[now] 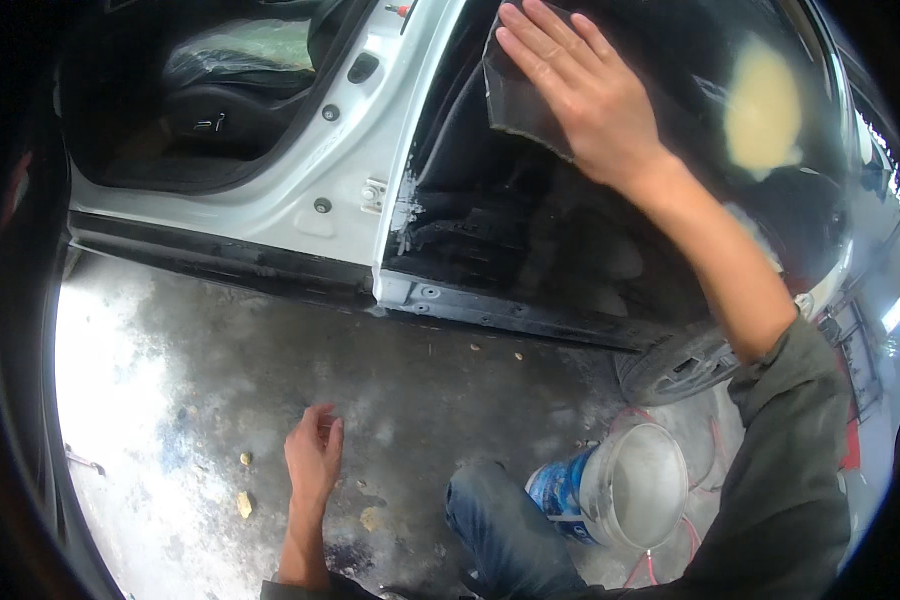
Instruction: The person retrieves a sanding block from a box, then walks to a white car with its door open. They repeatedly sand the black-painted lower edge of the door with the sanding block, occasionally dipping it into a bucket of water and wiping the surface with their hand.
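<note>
High on the car's black rear door panel (530, 220), my right hand (590, 105) lies flat with its fingers stretched out. Beneath its palm and fingers is a dark sheet that looks like sandpaper (518, 108), pressed against the panel. A beige patch of filler (763, 108) shows on the panel to the right of this hand. My left hand (313, 450) hangs over the concrete floor, away from the car. Its fingers are loosely bent, with the thumb apart, and no object is visible in it.
A white and blue bucket (650, 485) stands right of my knee (505, 530), with a red hose (692, 540) around it. The car's rear wheel (680, 365) is just beyond. At left is the open front doorway with its white sill pillar (300, 215). Small yellowish scraps (244, 504) lie on the floor.
</note>
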`<state>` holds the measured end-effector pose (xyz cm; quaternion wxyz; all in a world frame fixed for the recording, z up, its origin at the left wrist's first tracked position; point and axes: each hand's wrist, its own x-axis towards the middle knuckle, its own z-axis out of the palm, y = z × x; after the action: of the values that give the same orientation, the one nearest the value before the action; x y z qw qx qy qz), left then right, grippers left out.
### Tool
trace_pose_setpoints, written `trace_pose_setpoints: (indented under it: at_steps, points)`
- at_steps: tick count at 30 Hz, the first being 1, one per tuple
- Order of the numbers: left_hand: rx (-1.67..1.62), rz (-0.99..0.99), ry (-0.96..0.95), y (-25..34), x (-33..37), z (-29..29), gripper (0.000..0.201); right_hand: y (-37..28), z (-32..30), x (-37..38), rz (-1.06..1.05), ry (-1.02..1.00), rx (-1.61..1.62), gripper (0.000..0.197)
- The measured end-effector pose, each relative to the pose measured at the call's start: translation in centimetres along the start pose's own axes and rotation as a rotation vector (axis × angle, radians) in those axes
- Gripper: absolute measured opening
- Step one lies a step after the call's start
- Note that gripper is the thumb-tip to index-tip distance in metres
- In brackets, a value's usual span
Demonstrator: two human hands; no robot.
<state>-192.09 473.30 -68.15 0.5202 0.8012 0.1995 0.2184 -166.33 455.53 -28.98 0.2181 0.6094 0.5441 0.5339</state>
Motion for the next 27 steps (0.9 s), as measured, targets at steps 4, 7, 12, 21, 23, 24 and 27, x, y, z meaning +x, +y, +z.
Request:
trace_pose_setpoints:
  at_steps: [4,7,12,21,23,24,27]
  points:
    - [-0.009,0.041,-0.063,0.0,-0.2,1.5,0.023,-8.4,4.0,-7.1,0.031,-0.015,0.166,0.055]
    - [-0.001,0.056,-0.085,0.1,-0.2,1.5,0.023,-12.4,3.2,-10.1,-0.222,-0.156,0.243,0.042]
    - [0.013,0.003,-0.006,-2.3,-0.5,0.0,0.023,-1.0,0.4,-3.2,0.049,0.043,-0.006,0.059]
    - [0.032,0.027,-0.076,-2.0,0.0,1.3,0.022,-7.2,1.5,-10.2,-0.007,-0.114,0.233,0.049]
    - [0.025,0.004,-0.06,-1.8,-0.1,1.1,0.023,-1.5,0.2,-7.6,0.036,-0.063,0.034,0.058]
    - [0.021,0.014,-0.061,-1.3,0.1,1.3,0.023,-1.7,0.5,-7.7,0.108,-0.037,0.036,0.059]
    - [0.002,-0.021,-0.164,0.8,0.1,2.6,0.026,-6.6,3.7,-13.0,0.237,-0.053,-0.037,0.056]
